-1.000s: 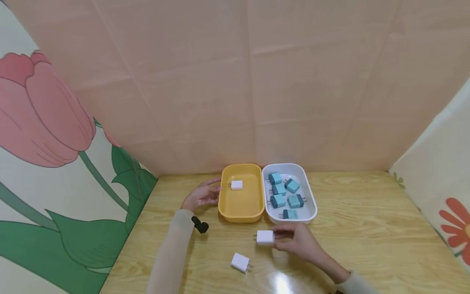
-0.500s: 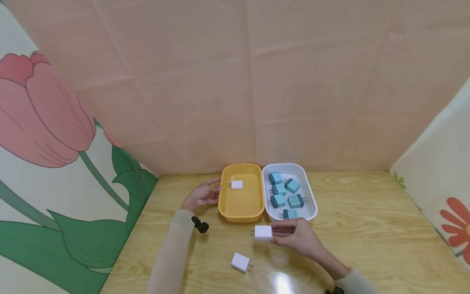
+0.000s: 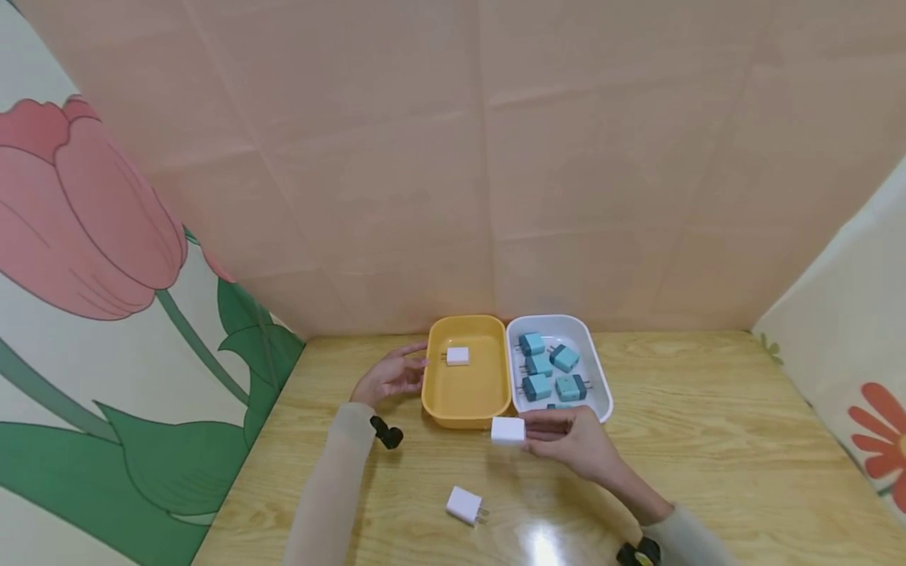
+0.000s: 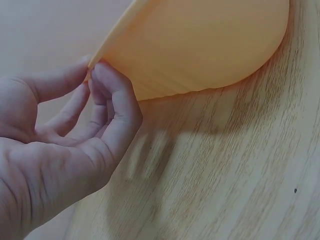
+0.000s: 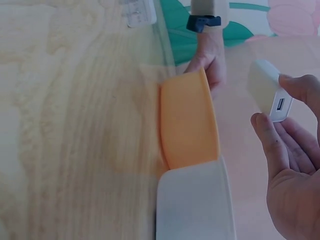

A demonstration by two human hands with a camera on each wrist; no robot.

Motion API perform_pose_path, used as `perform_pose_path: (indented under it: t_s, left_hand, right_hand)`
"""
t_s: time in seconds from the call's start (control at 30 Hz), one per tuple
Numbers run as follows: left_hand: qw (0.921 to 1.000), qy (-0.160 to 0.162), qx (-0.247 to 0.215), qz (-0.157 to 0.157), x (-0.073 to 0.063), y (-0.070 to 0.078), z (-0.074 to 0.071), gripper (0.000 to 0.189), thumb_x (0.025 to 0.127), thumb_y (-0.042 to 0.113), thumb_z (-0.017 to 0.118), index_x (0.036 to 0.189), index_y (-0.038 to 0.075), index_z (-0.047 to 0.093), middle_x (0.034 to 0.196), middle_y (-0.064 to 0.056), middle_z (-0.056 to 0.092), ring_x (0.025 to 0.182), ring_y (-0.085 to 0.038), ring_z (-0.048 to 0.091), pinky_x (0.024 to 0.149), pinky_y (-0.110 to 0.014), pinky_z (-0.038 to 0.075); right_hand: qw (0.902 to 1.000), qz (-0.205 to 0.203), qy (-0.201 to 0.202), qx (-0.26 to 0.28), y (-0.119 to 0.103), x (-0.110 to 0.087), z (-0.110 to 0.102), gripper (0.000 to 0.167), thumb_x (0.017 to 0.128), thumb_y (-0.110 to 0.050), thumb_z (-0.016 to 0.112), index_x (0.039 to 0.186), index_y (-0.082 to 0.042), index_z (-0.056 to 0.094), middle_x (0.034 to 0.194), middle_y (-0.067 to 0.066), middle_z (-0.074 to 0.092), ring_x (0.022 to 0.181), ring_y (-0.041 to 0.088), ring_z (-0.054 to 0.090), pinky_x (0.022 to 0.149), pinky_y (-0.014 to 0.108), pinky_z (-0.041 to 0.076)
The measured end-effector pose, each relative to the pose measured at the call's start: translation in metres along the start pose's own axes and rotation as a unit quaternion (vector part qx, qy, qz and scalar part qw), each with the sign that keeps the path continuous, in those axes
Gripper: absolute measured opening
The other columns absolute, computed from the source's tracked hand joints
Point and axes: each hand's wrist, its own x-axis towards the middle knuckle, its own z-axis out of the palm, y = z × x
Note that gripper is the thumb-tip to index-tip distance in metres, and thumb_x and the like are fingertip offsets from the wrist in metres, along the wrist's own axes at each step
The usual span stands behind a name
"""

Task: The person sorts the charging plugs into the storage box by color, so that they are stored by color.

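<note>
My right hand (image 3: 576,444) pinches a white USB wall charger (image 3: 508,431) by its port end, in front of the trays and above the table. In the right wrist view the charger's USB port (image 5: 280,104) shows between thumb and fingers. My left hand (image 3: 392,376) is at the left side of the yellow tray (image 3: 467,422); in the left wrist view its thumb and fingers pinch the tray's rim (image 4: 107,42). One white charger (image 3: 458,356) lies inside that tray. Another white charger (image 3: 464,505) lies on the table, prongs to the right.
A white tray (image 3: 603,399) touches the yellow tray's right side and holds several teal chargers (image 3: 564,358); my right hand partly covers the nearest. The wooden table (image 3: 694,424) ends at a pinkish cloth backdrop (image 3: 425,196), with flowered panels at both sides.
My right hand has lifted the white charger and carried it slightly forward, closer to the trays. My left hand has stayed at the yellow tray.
</note>
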Motion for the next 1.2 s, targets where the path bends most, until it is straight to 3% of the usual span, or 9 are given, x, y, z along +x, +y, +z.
perform_pose_path:
  t_s: [0.27, 0.53, 0.67, 0.93, 1.2]
  left_hand:
    - [1.0000, 0.000, 0.000, 0.002, 0.001, 0.000, 0.001, 0.058, 0.103, 0.005, 0.063, 0.157, 0.018, 0.047, 0.111, -0.010, 0.069, 0.087, -0.017, 0.064, 0.076, -0.029, 0.056]
    - [1.0000, 0.004, -0.006, 0.002, 0.003, 0.000, 0.002, 0.057, 0.103, 0.004, 0.062, 0.156, 0.019, 0.049, 0.109, -0.008, 0.071, 0.089, -0.018, 0.066, 0.077, -0.030, 0.056]
    - [0.9999, 0.006, -0.014, 0.001, 0.003, 0.000, 0.002, 0.058, 0.102, 0.004, 0.064, 0.156, 0.018, 0.049, 0.113, -0.009, 0.072, 0.092, -0.019, 0.068, 0.078, -0.031, 0.058]
    - [0.9998, 0.004, -0.017, 0.000, 0.001, 0.000, 0.001, 0.058, 0.103, 0.004, 0.062, 0.157, 0.018, 0.047, 0.113, -0.009, 0.071, 0.091, -0.019, 0.066, 0.077, -0.030, 0.057]
    - [0.9999, -0.012, -0.012, -0.001, -0.011, 0.005, 0.007, 0.061, 0.105, 0.003, 0.058, 0.162, 0.015, 0.040, 0.139, -0.021, 0.062, 0.100, -0.020, 0.065, 0.081, -0.030, 0.057]
  right_hand:
    - [0.9997, -0.024, 0.000, 0.006, -0.005, 0.006, -0.002, 0.047, 0.082, -0.007, 0.089, 0.122, 0.012, 0.072, 0.115, 0.032, 0.075, 0.096, 0.013, 0.080, 0.083, 0.032, 0.064]
    - [0.9989, -0.013, 0.026, -0.036, -0.017, 0.017, -0.008, 0.048, 0.081, -0.020, 0.092, 0.122, -0.001, 0.076, 0.117, 0.021, 0.078, 0.102, 0.022, 0.080, 0.084, 0.030, 0.064]
    - [0.9992, -0.010, 0.029, -0.028, -0.022, 0.021, -0.009, 0.048, 0.081, -0.021, 0.093, 0.122, -0.001, 0.076, 0.117, 0.022, 0.078, 0.103, 0.026, 0.079, 0.084, 0.031, 0.065]
    - [0.9985, -0.032, 0.038, -0.022, -0.025, 0.031, -0.010, 0.046, 0.081, -0.016, 0.092, 0.122, -0.001, 0.077, 0.119, 0.023, 0.077, 0.101, 0.020, 0.080, 0.084, 0.030, 0.065]
    - [0.9980, -0.026, 0.050, -0.030, -0.032, 0.040, -0.011, 0.047, 0.081, -0.018, 0.093, 0.122, -0.001, 0.077, 0.119, 0.022, 0.078, 0.101, 0.023, 0.080, 0.084, 0.030, 0.065]
